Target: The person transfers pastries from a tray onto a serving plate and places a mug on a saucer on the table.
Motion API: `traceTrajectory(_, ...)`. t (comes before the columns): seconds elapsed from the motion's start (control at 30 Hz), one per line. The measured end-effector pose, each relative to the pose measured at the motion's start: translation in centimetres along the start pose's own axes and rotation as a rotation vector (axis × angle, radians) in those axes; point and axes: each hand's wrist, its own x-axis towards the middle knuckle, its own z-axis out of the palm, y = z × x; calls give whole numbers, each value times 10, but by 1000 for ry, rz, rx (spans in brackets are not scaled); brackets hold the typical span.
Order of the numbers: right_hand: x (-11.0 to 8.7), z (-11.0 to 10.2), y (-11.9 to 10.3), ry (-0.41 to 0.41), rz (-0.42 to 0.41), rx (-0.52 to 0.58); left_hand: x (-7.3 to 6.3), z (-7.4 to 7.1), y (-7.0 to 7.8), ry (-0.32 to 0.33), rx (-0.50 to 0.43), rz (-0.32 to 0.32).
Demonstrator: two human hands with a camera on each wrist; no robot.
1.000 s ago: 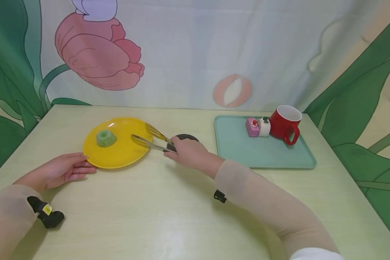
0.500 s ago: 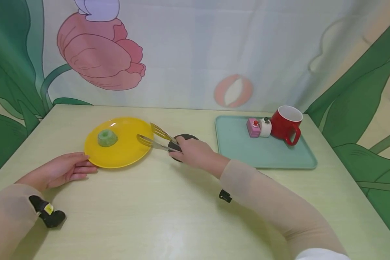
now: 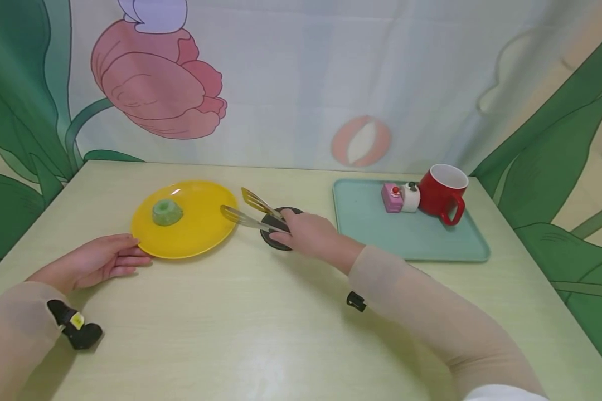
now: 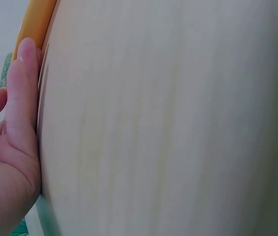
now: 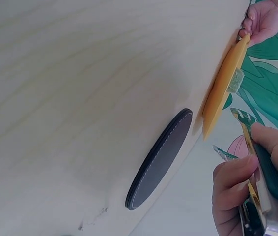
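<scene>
My left hand [image 3: 102, 259] holds the near-left rim of a yellow plate [image 3: 190, 239], thumb at the edge and fingers beside and below it. On the plate sits a small green ring-shaped toy cake [image 3: 166, 213]. My right hand [image 3: 311, 236] grips metal tongs [image 3: 243, 218], their two slotted ends spread apart with nothing between them. One tong end overlaps the plate's right rim in the head view. Below the tongs lies a round black coaster [image 5: 161, 164], partly hidden by the hand in the head view. The left wrist view shows the left fingers [image 4: 21, 88] at the plate's edge.
On the right stands a pale green tray [image 3: 381, 239]. Along its back side are a pink toy cake [image 3: 392, 199], a white toy cake [image 3: 410, 199] and a red mug [image 3: 437, 195]. A printed curtain [image 3: 281, 83] hangs behind the table [image 3: 221, 328].
My right hand has drawn the tongs to the right, away from the plate and over the coaster. The left hand stays at the plate's rim, and the green cake keeps its place.
</scene>
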Motion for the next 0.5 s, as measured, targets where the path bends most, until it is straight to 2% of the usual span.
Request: traceTrajectory(0.5,-4,-4,10,-10,12,-2,3,-3,-2,7,-3,-6)
